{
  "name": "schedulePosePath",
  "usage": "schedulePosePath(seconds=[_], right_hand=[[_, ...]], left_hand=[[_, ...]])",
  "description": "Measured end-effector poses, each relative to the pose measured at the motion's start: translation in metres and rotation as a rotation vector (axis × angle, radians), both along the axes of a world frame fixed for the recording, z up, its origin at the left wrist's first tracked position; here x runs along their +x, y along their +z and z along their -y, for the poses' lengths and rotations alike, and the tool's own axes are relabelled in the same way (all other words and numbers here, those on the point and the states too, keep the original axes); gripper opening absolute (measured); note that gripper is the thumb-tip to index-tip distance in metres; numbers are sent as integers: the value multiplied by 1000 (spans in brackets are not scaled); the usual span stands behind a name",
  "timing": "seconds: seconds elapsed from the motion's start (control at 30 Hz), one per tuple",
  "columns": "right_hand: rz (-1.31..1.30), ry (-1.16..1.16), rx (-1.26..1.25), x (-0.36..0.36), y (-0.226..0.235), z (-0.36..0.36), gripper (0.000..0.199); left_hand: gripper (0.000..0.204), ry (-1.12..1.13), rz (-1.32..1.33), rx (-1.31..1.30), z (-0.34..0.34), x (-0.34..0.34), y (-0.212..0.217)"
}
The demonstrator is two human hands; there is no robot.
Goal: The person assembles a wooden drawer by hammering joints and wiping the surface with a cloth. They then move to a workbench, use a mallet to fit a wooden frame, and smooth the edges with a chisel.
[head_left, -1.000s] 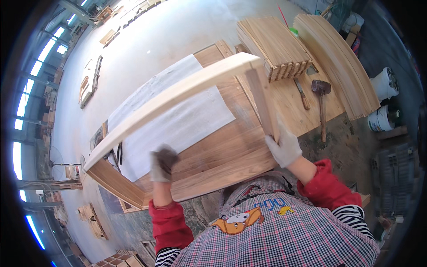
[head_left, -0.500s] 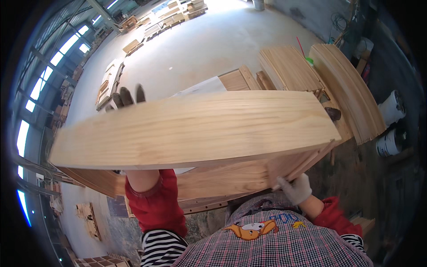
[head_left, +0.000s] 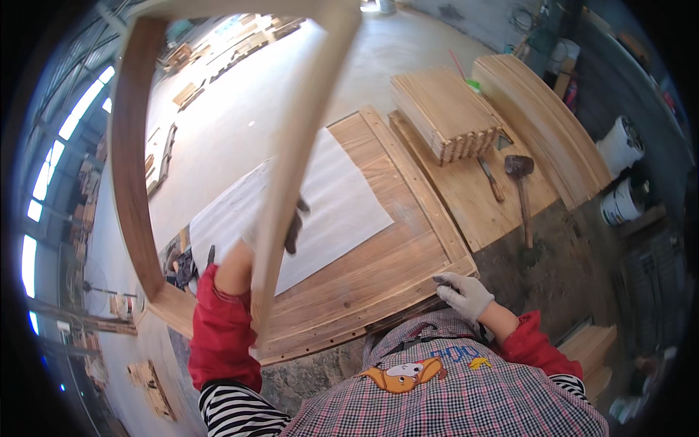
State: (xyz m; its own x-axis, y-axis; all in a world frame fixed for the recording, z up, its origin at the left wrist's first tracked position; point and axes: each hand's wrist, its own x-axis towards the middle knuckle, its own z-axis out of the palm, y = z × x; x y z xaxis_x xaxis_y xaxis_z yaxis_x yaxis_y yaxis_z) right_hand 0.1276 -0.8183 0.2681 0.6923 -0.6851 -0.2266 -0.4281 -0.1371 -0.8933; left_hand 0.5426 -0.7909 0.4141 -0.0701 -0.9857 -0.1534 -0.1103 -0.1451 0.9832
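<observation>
Pale workshop floor (head_left: 368,76) behind; wooden frame (head_left: 131,160) at left, raised and tilted; left hand (head_left: 295,227), gloved, partly hidden by frame's near side, cannot tell whether gripping; white sheet (head_left: 342,197), middle, lying on wooden panel (head_left: 408,240); plywood board (head_left: 466,207) just right of panel, bearing stack of slats (head_left: 444,109); right hand (head_left: 467,294), gloved, at panel's near right corner, fingers bent, grip unclear; wooden-handled tool (head_left: 496,188), then mallet (head_left: 519,167), on plywood; long boards (head_left: 542,131); white buckets (head_left: 619,204) far right

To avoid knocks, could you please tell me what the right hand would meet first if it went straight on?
The right hand would probably meet the wooden panel's near rail, though depth is unclear.
</observation>
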Motion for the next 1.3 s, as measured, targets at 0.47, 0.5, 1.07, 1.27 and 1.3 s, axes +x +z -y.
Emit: schedulePosePath(seconds=[0.47,0.5,1.07,1.27,1.3], right_hand=[[-49,-258,125,-33,-35,-34,40],[-55,-277,160,-35,-35,-36,39],[-102,-256,132,-53,-52,-20,43],[-122,-202,220,-52,-52,-10,47],[-121,-200,246,-52,-51,-7,47]], left_hand=[[68,-567,654,650,-58,-31,-194],[68,-608,662,606,-60,-30,-203],[45,-410,1065,451,-44,-20,-187],[45,-246,704,344,-74,-93,-132],[50,-249,773,289,-79,-109,-134]])
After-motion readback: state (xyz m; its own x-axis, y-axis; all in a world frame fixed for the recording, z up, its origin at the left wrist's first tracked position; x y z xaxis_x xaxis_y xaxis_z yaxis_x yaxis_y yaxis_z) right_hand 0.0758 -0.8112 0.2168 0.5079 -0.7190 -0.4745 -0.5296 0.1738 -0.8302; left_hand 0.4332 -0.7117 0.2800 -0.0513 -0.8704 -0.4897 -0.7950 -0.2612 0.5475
